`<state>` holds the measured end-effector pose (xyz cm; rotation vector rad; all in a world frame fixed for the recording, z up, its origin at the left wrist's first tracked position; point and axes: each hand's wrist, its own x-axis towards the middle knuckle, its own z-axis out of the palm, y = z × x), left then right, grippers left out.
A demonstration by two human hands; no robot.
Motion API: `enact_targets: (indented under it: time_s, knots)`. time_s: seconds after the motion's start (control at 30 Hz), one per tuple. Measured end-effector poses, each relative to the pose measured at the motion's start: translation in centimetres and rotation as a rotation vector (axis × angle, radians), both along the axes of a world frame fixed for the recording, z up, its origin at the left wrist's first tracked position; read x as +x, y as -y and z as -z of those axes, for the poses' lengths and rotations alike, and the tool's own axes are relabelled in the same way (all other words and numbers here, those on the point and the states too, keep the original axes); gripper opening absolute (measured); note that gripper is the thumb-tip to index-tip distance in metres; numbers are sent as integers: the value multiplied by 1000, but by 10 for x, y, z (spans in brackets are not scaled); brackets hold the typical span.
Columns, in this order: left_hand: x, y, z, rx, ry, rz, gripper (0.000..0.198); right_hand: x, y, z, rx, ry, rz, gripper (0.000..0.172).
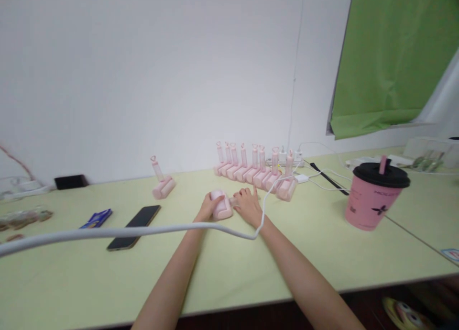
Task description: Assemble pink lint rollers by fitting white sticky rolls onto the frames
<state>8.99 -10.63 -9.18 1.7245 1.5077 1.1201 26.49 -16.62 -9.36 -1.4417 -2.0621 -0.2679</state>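
Observation:
Near the middle of the table, my left hand (208,208) is closed on a small pink device (223,209) with a rounded body, thumb on its top. A clear tube (234,202) sticks out of the device's right side, and my right hand (248,206) has its fingers curled on that tube, one finger pointing up. The tube's far end is mostly hidden under the right hand. Behind my hands stands a slanting row of similar pink devices (253,172), each with an upright clear tube and a pink loop on top. One more pink device (164,187) stands apart at the left.
A white cable (150,231) crosses the view in front of my arms. Phone (134,227), blue packet (96,219) and black object (71,181) lie left. Right: pink cup (369,201), black strap (328,178), chargers (298,155). The table's front edge (236,307) is near.

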Motion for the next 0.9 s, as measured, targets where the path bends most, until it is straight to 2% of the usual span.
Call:
enact_targets:
  time_s: [0.07, 0.13, 0.2, 0.23, 0.3, 0.4, 0.5, 0.6, 0.77, 0.83, 0.9]
  knots:
    - [7, -5, 1, -72, 197, 118, 69, 1, 1, -3, -19, 60, 48, 20]
    - [13, -3, 1, -135, 414, 116, 78, 2, 2, -5, -45, 102, 82, 20]
    - [15, 1, -1, -190, 558, 57, 88, 1, 4, -7, -73, 112, 118, 22]
    - [14, 4, -2, -224, 593, 38, 89, 1, 5, -8, -87, 110, 137, 22]
    - [10, 8, -4, -290, 612, 81, 83, -1, 7, -10, -101, 103, 177, 21]
    - [3, 14, -12, -290, 526, 134, 72, -3, 10, -13, -109, 98, 217, 20]
    - [0, 18, -22, -219, 429, 53, 72, -5, 13, -14, -113, 102, 235, 24]
    - [1, 21, -29, -169, 413, 25, 75, -9, 14, -14, -96, 105, 219, 26]
    - [-6, 16, -27, -163, 476, -34, 73, -7, 12, -13, -89, 36, 196, 26]
    - [-21, 9, -23, -141, 581, -158, 64, 4, 10, -15, -98, -63, 290, 30]
    - [-42, -1, -19, -93, 724, -344, 55, 16, 7, -17, -77, -188, 433, 35]
